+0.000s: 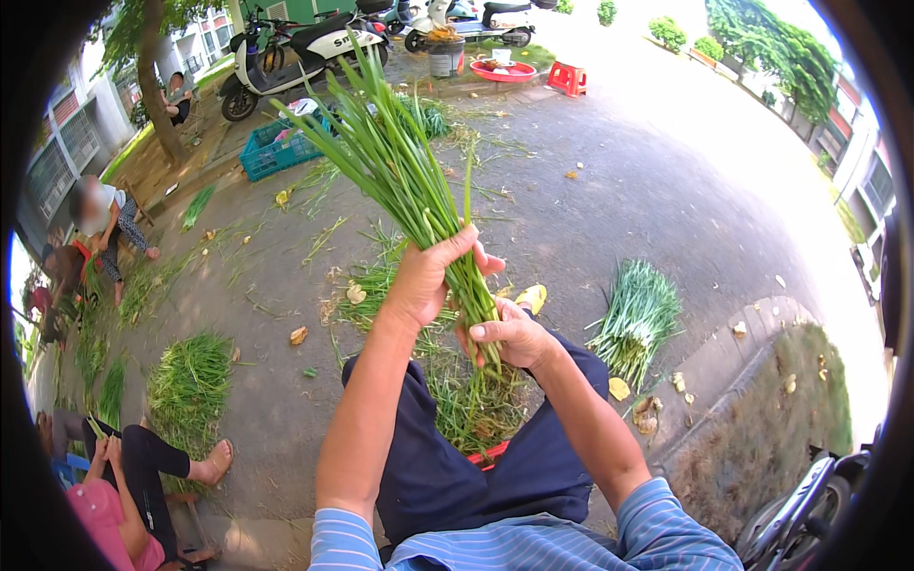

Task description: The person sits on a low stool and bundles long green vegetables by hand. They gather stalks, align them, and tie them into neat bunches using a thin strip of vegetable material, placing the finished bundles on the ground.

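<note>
A thick bunch of garlic chives [400, 171] is held up in front of me, its leaf tips pointing to the upper left. My left hand [428, 276] is wrapped around the middle of the bunch. Lower down, my right hand [512, 340] grips the stem end, thumb across the front. Some of the fingers are hidden behind the stalks. Between my knees lies a heap of loose green and dry trimmings [466, 400]. To the right on the pavement rests a neat fanned pile of chives [636, 319], white ends toward me.
Another green heap [190, 385] lies on the left, near a co-worker's legs [157, 457]. A teal crate [276, 150] stands at the upper left, with parked scooters [305, 48] behind. A red basin [505, 70] and red stool [568, 79] are far ahead. A curb [714, 400] borders the right.
</note>
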`<state>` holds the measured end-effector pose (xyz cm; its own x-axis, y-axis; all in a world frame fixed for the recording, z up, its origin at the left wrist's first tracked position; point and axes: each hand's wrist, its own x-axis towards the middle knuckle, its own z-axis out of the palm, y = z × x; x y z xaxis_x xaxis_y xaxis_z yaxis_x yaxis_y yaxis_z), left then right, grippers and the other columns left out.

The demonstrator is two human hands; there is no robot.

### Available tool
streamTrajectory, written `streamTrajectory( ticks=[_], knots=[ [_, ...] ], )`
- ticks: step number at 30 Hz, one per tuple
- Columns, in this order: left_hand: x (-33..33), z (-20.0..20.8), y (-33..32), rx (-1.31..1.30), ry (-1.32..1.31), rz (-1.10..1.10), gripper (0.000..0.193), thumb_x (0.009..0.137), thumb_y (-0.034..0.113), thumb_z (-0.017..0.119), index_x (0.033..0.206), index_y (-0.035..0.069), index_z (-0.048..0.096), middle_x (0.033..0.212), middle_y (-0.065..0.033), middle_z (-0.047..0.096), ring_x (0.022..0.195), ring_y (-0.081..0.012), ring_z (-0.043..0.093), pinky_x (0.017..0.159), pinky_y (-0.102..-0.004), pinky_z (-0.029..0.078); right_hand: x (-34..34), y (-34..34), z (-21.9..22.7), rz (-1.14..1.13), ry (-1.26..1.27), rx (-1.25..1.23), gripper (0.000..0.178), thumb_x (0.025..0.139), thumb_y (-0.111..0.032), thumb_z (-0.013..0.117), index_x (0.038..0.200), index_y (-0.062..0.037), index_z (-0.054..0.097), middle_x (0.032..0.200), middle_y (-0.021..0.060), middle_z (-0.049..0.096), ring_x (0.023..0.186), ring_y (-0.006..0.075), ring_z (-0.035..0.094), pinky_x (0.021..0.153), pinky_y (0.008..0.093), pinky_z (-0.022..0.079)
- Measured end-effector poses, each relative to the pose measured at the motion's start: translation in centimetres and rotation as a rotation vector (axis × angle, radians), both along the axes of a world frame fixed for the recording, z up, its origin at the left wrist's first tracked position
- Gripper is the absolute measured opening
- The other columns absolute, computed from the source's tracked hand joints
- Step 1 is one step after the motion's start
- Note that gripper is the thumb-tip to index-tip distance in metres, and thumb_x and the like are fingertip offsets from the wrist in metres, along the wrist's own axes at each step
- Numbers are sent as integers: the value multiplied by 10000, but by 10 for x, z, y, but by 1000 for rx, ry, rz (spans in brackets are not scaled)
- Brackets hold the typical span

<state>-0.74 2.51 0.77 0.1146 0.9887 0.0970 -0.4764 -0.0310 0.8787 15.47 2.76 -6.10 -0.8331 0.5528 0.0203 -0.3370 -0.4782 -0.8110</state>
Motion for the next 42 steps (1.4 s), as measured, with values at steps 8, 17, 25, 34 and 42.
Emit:
streamTrajectory(
  ticks=[8, 17, 25, 34, 42],
  knots=[
    [-1, 22, 9, 123, -32, 15, 167, 923, 211, 593, 926, 50, 549, 704, -45, 575, 646, -203, 630, 650, -383, 553, 3, -10, -15, 9, 27, -12, 262, 815, -135, 700, 1017, -47, 558, 705, 30, 572, 595, 116, 568, 460, 228, 444],
    [-14, 28, 8, 163, 29, 100, 166, 929, 196, 590, 950, 41, 537, 701, -48, 567, 645, -168, 588, 621, -362, 549, 2, -40, -65, 7, 80, -238, 180, 942, -191, 571, 1021, -29, 582, 602, -24, 433, 456, 58, 349, 419, 210, 276],
    [-27, 37, 1, 195, 84, 169, 161, 923, 198, 601, 936, 48, 544, 710, -46, 572, 645, -159, 584, 609, -358, 555, 6, -63, -126, -84, -192, -276, 253, 983, -235, 511, 1061, -9, 591, 602, -41, 433, 461, 52, 345, 417, 213, 281],
    [-26, 37, 0, 175, 154, 237, 182, 921, 229, 599, 855, 64, 563, 681, -44, 580, 602, -170, 597, 573, -333, 511, -16, -95, -260, -293, -1056, 956, 382, 859, -277, 628, 1085, 25, 566, 996, 197, 602, 944, 308, 607, 789, 417, 511],
    [-30, 16, -17, 100, 233, 345, 159, 921, 210, 598, 880, 60, 566, 689, -45, 583, 609, -158, 586, 576, -321, 515, -27, -92, -136, -728, -676, 603, 785, 775, -258, 747, 1394, 0, 340, 1370, 208, 373, 961, 213, 616, 788, 325, 511]
  ],
)
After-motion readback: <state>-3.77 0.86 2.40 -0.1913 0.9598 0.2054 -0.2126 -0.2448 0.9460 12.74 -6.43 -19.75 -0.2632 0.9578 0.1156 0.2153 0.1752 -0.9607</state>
